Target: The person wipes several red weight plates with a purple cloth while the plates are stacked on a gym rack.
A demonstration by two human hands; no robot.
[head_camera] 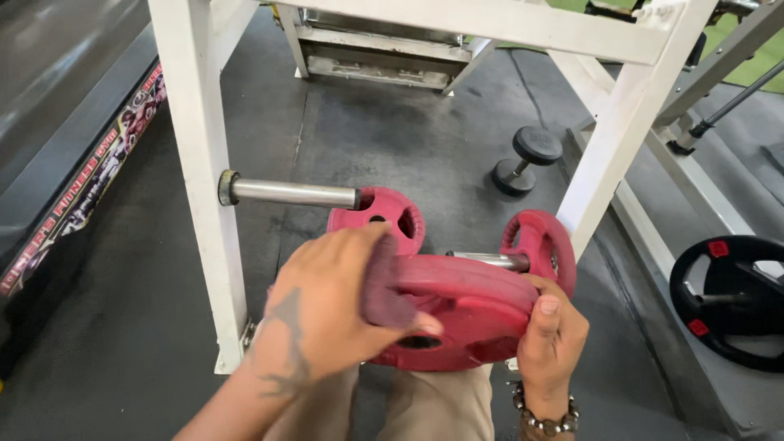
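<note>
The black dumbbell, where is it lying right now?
In the head view, the black dumbbell lies on the dark floor mat, upper right of centre, just left of the white rack's slanted leg and beyond the red plates.

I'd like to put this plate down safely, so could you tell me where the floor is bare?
Bare dark rubber floor lies between the white steel rack post and the black dumbbell. It is crowded by the two small red weight plates on steel pegs and by the black plate on the right.

A long banner (86, 175) runs diagonally along the left wall's foot, dark with red lettering and pictures. Two small red square labels (718, 248) sit on the black weight plate (731, 298) at right.
</note>
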